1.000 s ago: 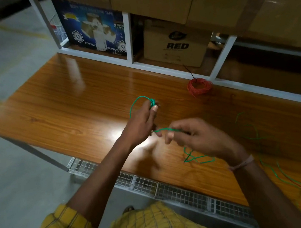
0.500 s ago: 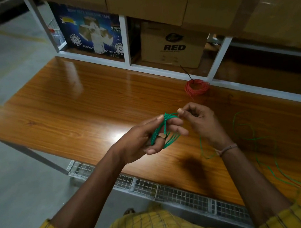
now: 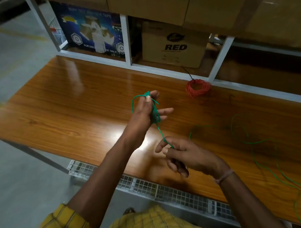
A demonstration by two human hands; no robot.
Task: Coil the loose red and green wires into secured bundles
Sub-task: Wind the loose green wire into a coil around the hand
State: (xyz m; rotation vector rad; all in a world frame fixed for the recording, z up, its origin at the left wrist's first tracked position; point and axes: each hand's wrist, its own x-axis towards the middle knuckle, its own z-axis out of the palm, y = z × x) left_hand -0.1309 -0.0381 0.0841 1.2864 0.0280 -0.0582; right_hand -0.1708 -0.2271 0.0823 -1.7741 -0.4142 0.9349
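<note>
Gripping loops of green wire (image 3: 154, 113) at frame centre, the left hand (image 3: 145, 112) holds its coil; the right hand (image 3: 182, 153) pinches the strand below. Red bundle (image 3: 198, 87) lies on the worktop (image 3: 68, 110), upper right.

The glossy wooden counter (image 3: 63, 106) carries a red coil (image 3: 198, 88) near its back edge and loose green wire (image 3: 265, 167) lying on its right part.
</note>
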